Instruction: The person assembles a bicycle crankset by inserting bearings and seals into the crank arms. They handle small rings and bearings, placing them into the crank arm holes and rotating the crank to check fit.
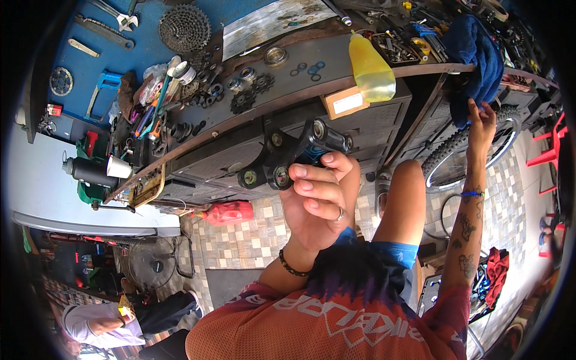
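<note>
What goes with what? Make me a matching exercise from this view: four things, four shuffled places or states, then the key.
Things:
1. black part
2. cloth
3. cassette
4. wheel

Places or states:
A. against the blue surface, upper left
B. fitted with a knobbly tyre
C. held in the left hand
D. blue, at the right hand

Right pairs: 1-C, 2-D, 3-A, 4-B
</note>
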Demonstrator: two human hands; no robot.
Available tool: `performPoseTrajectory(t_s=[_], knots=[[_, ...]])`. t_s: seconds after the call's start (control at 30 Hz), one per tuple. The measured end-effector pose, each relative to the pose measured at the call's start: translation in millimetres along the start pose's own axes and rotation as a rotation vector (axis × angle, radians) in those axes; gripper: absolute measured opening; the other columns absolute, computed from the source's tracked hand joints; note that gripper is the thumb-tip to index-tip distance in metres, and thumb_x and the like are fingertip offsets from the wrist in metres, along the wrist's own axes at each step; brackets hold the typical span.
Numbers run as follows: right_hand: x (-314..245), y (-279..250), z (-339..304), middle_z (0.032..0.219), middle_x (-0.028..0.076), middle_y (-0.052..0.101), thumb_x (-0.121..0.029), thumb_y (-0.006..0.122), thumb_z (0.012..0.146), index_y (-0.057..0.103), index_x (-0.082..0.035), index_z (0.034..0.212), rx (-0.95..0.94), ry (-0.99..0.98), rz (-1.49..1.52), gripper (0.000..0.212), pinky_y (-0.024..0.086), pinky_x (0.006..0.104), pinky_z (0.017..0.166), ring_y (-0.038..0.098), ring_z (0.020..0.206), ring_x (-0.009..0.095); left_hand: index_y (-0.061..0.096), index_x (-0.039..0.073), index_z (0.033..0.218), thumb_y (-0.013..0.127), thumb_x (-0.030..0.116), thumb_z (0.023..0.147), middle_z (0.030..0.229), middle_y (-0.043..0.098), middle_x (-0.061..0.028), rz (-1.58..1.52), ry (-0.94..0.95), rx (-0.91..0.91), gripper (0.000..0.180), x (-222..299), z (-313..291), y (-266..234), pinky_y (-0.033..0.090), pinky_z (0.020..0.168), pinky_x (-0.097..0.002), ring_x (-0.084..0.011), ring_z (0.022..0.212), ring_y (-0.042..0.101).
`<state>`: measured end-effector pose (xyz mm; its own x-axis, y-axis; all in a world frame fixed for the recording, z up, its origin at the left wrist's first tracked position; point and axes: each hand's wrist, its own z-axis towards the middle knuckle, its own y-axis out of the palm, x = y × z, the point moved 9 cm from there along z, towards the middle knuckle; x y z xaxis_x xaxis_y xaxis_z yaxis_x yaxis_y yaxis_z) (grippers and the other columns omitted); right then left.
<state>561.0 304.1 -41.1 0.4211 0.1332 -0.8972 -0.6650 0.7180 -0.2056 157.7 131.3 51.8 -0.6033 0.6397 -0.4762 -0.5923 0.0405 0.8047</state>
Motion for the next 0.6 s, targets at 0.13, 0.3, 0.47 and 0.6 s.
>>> performPoseTrajectory(t_s=[0.13, 0.3, 0.47, 0.6], knots=[[-4.6, 8.1, 7.3, 0.075, 0.003, 0.057, -0.049, 0.063, 0.107, 0.069, 0.007, 0.104, -0.032, -0.157, 0.0, 0.056, 0.042, 0.0333, 0.065, 0.047, 0.072, 0.01, 0.044, 0.007, 0.131, 0.079, 0.015, 0.097, 0.103, 0.079, -0.0014, 0.185, 0.026, 0.024, 0.049, 9.0, -5.3, -6.5, 0.063, 0.085, -0.0336, -0.0181, 0.099, 0.077], [-15.6, -8.2, 4.6, 0.089, 0.008, 0.066, -0.037, 0.071, 0.103, 0.065, 0.004, 0.122, -0.101, -0.053, -0.084, 0.045, 0.049, 0.0317, 0.076, 0.058, 0.081, 0.015, 0.04, 0.005, 0.142, 0.08, 0.051, 0.094, 0.126, 0.072, -0.0145, 0.686, 0.152, 0.018, 0.077, 26.4, -20.3, -17.0, 0.061, 0.093, -0.0443, -0.0339, 0.112, 0.072], [-107.3, -29.5, -54.0, 0.129, 0.02, 0.065, -0.016, 0.083, 0.093, 0.049, -0.003, 0.147, 0.357, -0.51, -0.545, 0.065, 0.055, 0.0378, 0.088, 0.067, 0.099, 0.024, 0.023, 0.011, 0.168, 0.084, 0.066, 0.083, 0.146, 0.058, -0.0243, 1.5, 0.559, 0.241, 0.118, 85.4, -75.9, -20.4, 0.06, 0.102, -0.058, -0.044, 0.125, 0.067], [-222.6, 9.6, -87.0, 0.119, 0.009, 0.07, -0.006, 0.078, 0.096, 0.072, -0.003, 0.116, -0.024, -0.544, 0.081, 0.022, 0.054, 0.0297, 0.082, 0.067, 0.092, 0.016, 0.022, 0.011, 0.168, 0.089, 0.062, 0.079, 0.147, 0.057, -0.0229, 1.826, 0.749, 0.444, 0.123, 90.4, -86.1, 4.7, 0.062, 0.102, -0.0559, -0.042, 0.127, 0.067]])
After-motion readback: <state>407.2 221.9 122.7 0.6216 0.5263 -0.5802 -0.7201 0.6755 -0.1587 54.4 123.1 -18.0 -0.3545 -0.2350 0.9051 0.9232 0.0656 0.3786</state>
